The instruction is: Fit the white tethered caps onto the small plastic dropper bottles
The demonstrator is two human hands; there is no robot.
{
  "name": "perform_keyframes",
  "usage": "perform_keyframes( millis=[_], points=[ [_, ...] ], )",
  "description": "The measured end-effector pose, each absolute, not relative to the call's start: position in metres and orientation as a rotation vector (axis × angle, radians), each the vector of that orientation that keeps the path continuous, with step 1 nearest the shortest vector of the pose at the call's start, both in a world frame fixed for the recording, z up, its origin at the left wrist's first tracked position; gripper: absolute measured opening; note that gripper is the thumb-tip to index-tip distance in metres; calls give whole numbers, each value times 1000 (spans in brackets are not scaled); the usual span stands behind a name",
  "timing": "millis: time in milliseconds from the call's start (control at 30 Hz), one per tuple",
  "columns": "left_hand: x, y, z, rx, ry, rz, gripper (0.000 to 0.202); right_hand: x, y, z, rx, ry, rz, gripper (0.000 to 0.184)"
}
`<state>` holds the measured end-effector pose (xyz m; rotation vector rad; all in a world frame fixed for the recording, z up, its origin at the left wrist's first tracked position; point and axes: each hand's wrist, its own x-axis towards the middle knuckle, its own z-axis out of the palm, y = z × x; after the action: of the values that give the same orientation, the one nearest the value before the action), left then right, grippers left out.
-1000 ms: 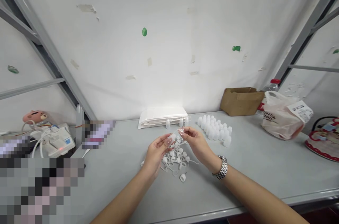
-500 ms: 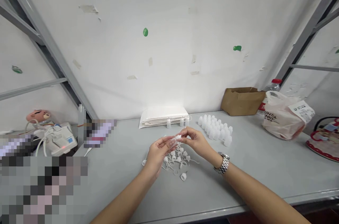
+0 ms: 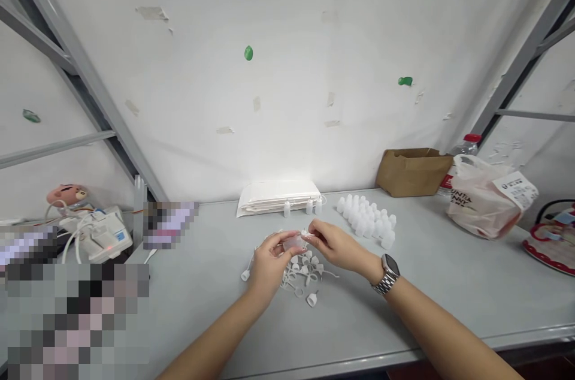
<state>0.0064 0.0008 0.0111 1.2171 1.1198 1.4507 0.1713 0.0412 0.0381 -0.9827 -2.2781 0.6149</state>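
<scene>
A small translucent squeeze bottle (image 3: 293, 242) lies tilted between the fingers and thumb of my left hand (image 3: 267, 260). At the bottle's mouth, my right hand (image 3: 339, 245) pinches a white cap (image 3: 304, 234); how far the cap is seated is hidden by the fingers. Beneath both hands spreads a pile of white caps with looped straps (image 3: 306, 271), partly covered by my left hand. One loose cap (image 3: 311, 300) rests nearer the table's front edge. Beyond my right hand, several uncapped bottles (image 3: 368, 223) stand in a cluster. Three capped bottles (image 3: 287, 210) stand farther back.
White padded envelopes (image 3: 278, 194) lie against the wall. At the back right are a cardboard box (image 3: 411, 173), a red-capped drink bottle (image 3: 471, 141) and a plastic bag (image 3: 483, 203). A power strip with cables (image 3: 108, 239) sits on the left.
My right wrist has turned, so the watch face now shows, and its fingers have shifted around the cap. The bottle has turned slightly in my left hand.
</scene>
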Motion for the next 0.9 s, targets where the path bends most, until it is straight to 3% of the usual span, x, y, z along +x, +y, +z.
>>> perform_keyframes(
  millis=[167,333,533,633,800,900],
  points=[
    [11,-5,15,1263,1155,1453,20,169,44,33,-1052,-2254,676,43],
    [9,-1,22,1077,1177,1420,26,175,48,38,-954,-2134,728,21],
    [5,2,28,1001,1160,1376,31,177,46,42,-755,-2130,734,13],
    [6,0,26,1053,1150,1390,29,174,44,38,-818,-2144,716,15],
    [8,-2,20,1111,1150,1420,26,169,44,34,-954,-2260,548,35],
    [7,0,23,1072,1164,1422,27,171,46,35,-889,-2304,415,28]
  ],
)
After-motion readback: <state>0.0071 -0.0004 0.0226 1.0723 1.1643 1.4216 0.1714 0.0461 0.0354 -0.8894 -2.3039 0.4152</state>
